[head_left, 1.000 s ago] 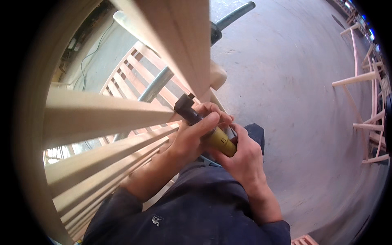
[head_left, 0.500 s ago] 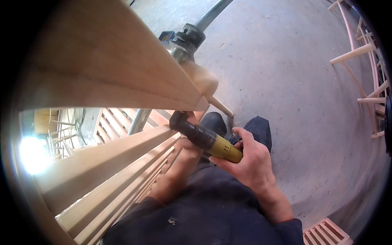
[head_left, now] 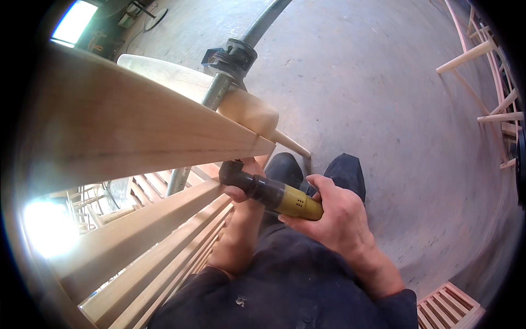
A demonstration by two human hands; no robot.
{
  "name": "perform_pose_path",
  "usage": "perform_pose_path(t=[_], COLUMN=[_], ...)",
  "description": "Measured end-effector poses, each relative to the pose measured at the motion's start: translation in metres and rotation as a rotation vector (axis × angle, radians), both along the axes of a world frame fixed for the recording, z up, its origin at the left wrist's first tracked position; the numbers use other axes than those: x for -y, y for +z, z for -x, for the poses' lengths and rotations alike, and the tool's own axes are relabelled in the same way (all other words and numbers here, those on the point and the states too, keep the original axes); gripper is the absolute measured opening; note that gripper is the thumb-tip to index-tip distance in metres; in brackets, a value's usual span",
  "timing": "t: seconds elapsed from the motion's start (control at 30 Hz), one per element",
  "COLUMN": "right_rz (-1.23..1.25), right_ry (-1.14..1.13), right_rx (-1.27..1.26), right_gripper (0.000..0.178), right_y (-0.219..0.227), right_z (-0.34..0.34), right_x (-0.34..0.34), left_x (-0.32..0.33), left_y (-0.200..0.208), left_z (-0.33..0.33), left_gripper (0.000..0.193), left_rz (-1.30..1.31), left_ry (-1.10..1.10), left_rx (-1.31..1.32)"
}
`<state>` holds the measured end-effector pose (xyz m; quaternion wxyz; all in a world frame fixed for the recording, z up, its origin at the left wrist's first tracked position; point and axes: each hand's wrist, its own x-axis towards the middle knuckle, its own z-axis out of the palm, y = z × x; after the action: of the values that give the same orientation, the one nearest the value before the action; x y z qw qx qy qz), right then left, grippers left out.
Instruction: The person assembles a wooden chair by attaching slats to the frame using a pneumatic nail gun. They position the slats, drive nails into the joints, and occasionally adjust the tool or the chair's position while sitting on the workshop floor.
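"Spreading away on your right is the grey floor (head_left: 394,142), the biggest thing in your view. Pale wooden frames (head_left: 471,58) stand toward its right edge."

"And what do you have closer in?"

"On your left is slatted woodwork (head_left: 159,227), its long pale rails side by side and pointing toward your middle. Above them a thick wooden board (head_left: 131,123) slants in. Behind that board runs a metal bar (head_left: 266,23), with a black fitting (head_left: 234,59) around it."

"So where is the thing you're working with?"

"Your power tool (head_left: 298,203) lies aslant in front of you, yellow at the body, black at the angled head. That head is just beside the board's end and the nearest rail's end; whether it touches either, I can't tell."

"How are your hands?"

"Your right hand (head_left: 344,218) is clamped on the tool's yellow body, digits to both sides. Your left hand (head_left: 238,194) is mostly hidden behind the black head, with a digit showing below it. I can't tell whether that hand grips or only rests there."
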<state>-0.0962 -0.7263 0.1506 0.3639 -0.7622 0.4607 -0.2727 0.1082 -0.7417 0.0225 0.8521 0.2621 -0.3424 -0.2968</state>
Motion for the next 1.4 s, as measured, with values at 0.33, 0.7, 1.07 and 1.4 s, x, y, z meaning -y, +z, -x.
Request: perform_pose_path(t=[0.33, 0.7, 1.07, 1.4], right_rz=[0.101, 0.091, 0.079, 0.228], right_ry=[0.018, 0.032, 0.154, 0.357], right_rx=[0.063, 0.019, 0.054, 0.081], right_gripper=[0.05, 0.056, 0.074, 0.07], right_y=[-0.002, 0.0, -0.012, -0.033], right_z=[0.003, 0.005, 0.008, 0.025], right_x=[0.002, 0.002, 0.005, 0.01], left_x=[0.0, 0.003, -0.038, -0.09], left_y=[0.012, 0.009, 0.029, 0.092], left_z=[0.004, 0.002, 0.036, 0.051], left_gripper=[0.107, 0.121, 0.118, 0.094], left_rz=[-0.089, -0.14, -0.291, -0.429], left_ry=[-0.041, 0.009, 0.051, -0.257], left_rx=[-0.042, 0.15, 0.476, 0.218])
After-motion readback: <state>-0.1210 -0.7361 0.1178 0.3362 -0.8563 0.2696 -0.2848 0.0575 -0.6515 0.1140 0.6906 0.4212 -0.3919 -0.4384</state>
